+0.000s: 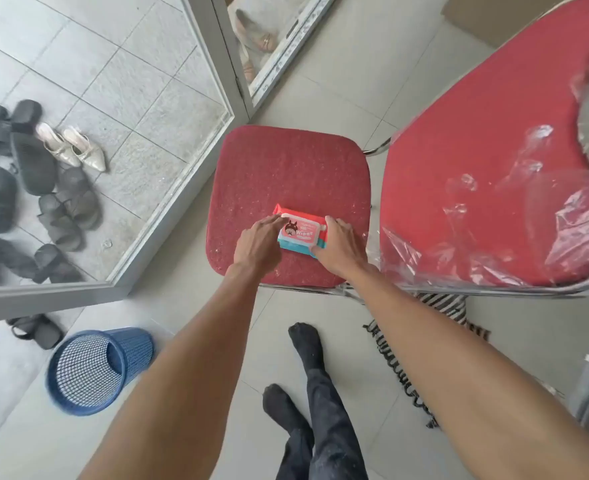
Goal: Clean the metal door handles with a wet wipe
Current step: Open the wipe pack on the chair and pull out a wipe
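A red and teal pack of wet wipes lies on the red cushioned chair seat. My right hand grips the pack's right end, thumb at the near corner and fingers over the far corner. My left hand rests on the pack's left side with a fingertip on the lid's edge. The lid looks closed and no wipe is out. No door handle is in view.
A second red chair wrapped in clear plastic stands to the right. A glass door frame runs along the left, with several shoes behind the glass. A blue mesh bin sits on the floor at lower left. My socked feet are below.
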`<move>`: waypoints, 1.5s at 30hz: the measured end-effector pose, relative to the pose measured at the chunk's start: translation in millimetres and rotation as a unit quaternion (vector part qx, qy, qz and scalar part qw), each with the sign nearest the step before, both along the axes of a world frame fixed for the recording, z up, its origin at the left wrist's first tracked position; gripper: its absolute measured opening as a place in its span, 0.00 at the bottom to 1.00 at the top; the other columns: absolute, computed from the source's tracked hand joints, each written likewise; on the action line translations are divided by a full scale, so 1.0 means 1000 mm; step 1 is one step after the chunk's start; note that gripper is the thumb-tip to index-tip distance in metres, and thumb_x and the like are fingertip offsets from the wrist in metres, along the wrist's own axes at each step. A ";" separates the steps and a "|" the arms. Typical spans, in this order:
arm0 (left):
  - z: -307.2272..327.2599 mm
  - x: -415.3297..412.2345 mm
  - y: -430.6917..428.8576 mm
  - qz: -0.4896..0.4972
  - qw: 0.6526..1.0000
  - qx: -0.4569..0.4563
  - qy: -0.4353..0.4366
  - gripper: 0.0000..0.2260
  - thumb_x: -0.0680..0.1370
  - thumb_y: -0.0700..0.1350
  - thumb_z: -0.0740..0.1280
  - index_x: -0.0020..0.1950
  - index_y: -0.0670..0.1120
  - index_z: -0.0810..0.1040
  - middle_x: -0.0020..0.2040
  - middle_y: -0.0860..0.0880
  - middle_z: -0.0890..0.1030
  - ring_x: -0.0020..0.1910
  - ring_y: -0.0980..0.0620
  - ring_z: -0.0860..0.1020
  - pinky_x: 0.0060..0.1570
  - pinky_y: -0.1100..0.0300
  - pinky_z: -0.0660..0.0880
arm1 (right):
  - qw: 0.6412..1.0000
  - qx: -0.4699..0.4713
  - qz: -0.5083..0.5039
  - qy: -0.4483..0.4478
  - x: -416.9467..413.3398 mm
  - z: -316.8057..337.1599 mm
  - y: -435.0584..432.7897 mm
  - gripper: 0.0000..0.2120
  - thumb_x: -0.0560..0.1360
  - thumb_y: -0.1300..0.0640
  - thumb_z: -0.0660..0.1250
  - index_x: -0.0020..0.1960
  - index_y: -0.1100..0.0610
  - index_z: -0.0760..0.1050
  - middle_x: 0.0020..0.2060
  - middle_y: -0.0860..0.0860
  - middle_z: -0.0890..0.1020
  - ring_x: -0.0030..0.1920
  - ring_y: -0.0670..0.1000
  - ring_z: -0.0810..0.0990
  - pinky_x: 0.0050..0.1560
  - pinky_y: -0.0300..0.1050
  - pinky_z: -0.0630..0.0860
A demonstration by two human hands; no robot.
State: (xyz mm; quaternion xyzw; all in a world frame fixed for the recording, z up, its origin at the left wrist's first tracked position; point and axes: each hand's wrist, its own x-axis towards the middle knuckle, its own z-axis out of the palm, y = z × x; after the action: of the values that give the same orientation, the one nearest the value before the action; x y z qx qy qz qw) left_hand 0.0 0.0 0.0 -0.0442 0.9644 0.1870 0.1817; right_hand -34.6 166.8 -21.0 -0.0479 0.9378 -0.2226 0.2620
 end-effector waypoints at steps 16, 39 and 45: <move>-0.060 -0.020 0.014 0.097 0.995 0.028 -0.017 0.23 0.74 0.38 0.74 0.68 0.46 0.75 0.65 0.46 0.72 0.61 0.45 0.75 0.55 0.47 0.80 | 0.992 -0.003 0.053 0.112 0.000 -0.061 -0.016 0.26 0.71 0.51 0.77 0.67 0.56 0.75 0.60 0.53 0.75 0.59 0.54 0.73 0.60 0.51 0.75; -0.070 -0.015 0.004 0.165 0.978 0.125 0.002 0.35 0.72 0.33 0.74 0.77 0.47 0.67 0.64 0.43 0.76 0.62 0.44 0.76 0.63 0.50 0.76 | 0.985 -0.106 -0.029 0.135 -0.009 -0.070 -0.009 0.20 0.81 0.41 0.62 0.63 0.52 0.81 0.50 0.51 0.84 0.48 0.52 0.82 0.45 0.47 0.79; -0.071 -0.010 0.011 0.183 0.974 0.129 0.026 0.27 0.72 0.32 0.73 0.69 0.45 0.71 0.61 0.44 0.76 0.59 0.46 0.76 0.60 0.49 0.77 | 0.936 -0.180 -0.290 0.085 -0.033 -0.075 -0.026 0.08 0.81 0.56 0.65 0.53 0.58 0.80 0.45 0.51 0.84 0.46 0.54 0.83 0.43 0.41 0.81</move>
State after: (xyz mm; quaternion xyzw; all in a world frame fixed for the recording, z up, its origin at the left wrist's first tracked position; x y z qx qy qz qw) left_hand -10.1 11.2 -70.8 -0.1913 0.9120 0.3412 0.1231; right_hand -68.0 140.6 -96.2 0.1608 0.8741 -0.4490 0.0925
